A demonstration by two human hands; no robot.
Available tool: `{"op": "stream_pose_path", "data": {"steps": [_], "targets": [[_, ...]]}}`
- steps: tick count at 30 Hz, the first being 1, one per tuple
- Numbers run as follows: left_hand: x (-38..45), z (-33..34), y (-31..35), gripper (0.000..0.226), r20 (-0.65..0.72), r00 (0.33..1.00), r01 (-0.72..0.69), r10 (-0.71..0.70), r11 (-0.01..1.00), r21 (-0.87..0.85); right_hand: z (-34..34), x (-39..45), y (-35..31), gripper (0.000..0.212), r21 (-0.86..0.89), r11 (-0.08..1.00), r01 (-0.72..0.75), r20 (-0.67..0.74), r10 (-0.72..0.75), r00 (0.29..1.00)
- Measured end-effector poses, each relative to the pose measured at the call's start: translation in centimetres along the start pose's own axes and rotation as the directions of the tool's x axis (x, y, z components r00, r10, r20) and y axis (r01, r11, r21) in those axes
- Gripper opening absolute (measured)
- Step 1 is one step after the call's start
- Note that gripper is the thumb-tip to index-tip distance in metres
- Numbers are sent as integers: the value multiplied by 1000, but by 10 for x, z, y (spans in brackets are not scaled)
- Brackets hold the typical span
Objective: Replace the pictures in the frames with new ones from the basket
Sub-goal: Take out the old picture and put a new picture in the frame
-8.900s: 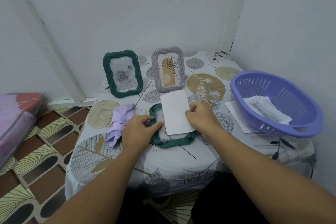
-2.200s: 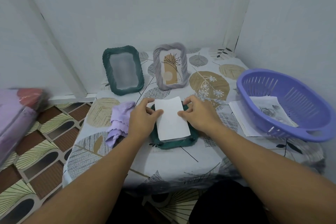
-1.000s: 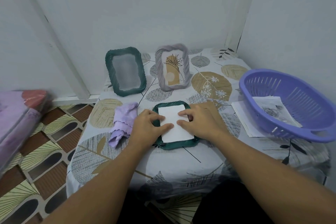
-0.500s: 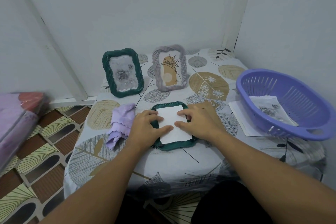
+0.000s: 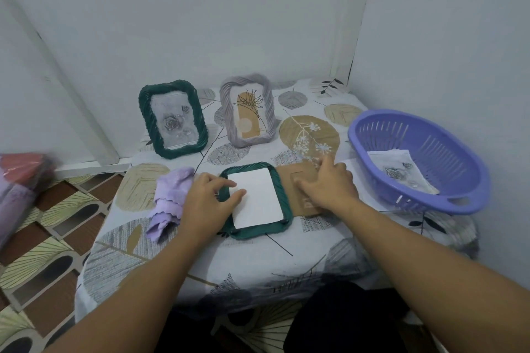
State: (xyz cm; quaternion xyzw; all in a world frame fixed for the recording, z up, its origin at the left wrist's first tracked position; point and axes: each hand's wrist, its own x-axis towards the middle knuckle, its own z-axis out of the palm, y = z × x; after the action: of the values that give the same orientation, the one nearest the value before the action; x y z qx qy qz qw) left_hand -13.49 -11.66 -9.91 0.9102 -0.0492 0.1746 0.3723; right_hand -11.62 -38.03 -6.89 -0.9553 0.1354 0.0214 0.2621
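Frame in hand: the dark green frame (image 5: 282,203) lies face down on the table (image 5: 258,261), the white picture (image 5: 256,198) seated in its back.
My left hand (image 5: 208,203): fingers curved over the frame's left rim, thumb pressing the white sheet flat; it pins rather than grasps.
My right hand (image 5: 327,186): fingers loose and spread, resting on the brown backing board (image 5: 301,180); not yet clasping it.
Key relation: the board lies just right of the frame, touching its right rim, long axis parallel to the frame's.
Nearer hand: the right.
Likely next: slide the board left over the picture.
Basket (image 5: 470,169): far right, still holding prints.
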Motion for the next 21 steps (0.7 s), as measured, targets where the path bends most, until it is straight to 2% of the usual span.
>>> {"op": "stream_pose_path", "data": {"steps": [3,7,11,13,16,21], "targets": [[10,2,12,14,62,998,-20,15,997,81,2,-1,-1,105,-44,998,-35,61,38,997],[21,6,34,15,159,987,7,-28,991,133,2,3,-6,110,-44,996,-77,81,81,993],[24,15,48,23,222,973,37,-70,988,147,2,15,-6,118,93,974,-204,123,192,974],[25,18,49,28,196,976,58,-91,984,171,0,20,-6,105,222,949,-224,158,191,969],[27,17,44,31,142,978,124,-152,974,191,-3,25,-5,68,418,886,-200,139,156,978],[27,9,28,21,127,955,253,-268,960,118,-25,22,-22,43,456,889,-38,-68,78,995]]}}
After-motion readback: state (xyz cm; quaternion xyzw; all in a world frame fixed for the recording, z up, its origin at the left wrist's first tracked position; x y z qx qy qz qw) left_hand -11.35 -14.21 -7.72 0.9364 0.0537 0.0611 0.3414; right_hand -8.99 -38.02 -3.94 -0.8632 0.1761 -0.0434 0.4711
